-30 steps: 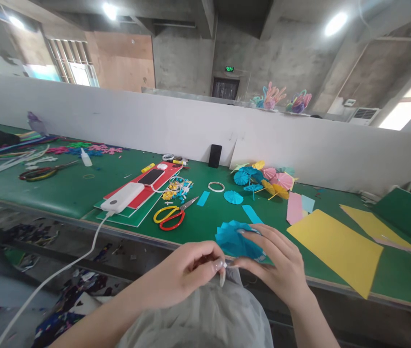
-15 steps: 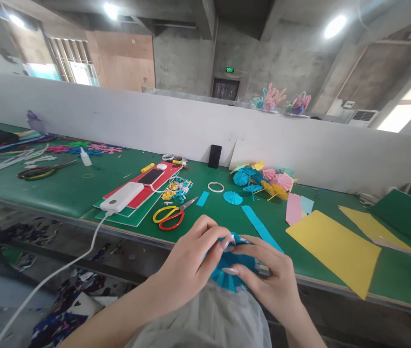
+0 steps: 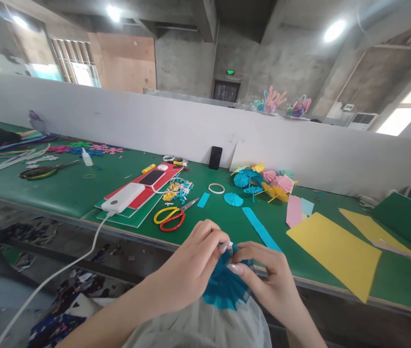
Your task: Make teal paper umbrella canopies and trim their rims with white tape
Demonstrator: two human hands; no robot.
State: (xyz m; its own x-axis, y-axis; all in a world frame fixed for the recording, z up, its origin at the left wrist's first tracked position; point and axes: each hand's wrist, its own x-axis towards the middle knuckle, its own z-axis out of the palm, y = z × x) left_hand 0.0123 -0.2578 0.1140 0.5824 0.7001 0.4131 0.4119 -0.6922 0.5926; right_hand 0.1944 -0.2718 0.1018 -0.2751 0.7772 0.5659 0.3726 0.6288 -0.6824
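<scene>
A pleated blue paper disc [image 3: 225,285] hangs over my lap, in front of the table edge. My left hand [image 3: 194,266] pinches its upper edge near a small white patch. On the other side, my right hand [image 3: 266,270] grips the same disc between thumb and fingers. Part of the disc is hidden behind the fingers. Beyond my hands lie scissors [image 3: 172,216] with one yellow and one red handle, a blue paper strip [image 3: 261,229], a short blue paper piece [image 3: 203,199] and a small round blue pleated disc [image 3: 233,199].
Small paper umbrellas [image 3: 277,192] are piled near the white partition [image 3: 125,121]. Yellow paper [image 3: 335,253] overhangs the table edge at right. A white power bank [image 3: 122,198] with a cable, a phone [image 3: 152,178] and a tape roll [image 3: 216,188] lie on the green table.
The blue disc has tilted and hangs lower, showing more of its pleated face. Both hands keep hold of it, with the fingers slightly shifted.
</scene>
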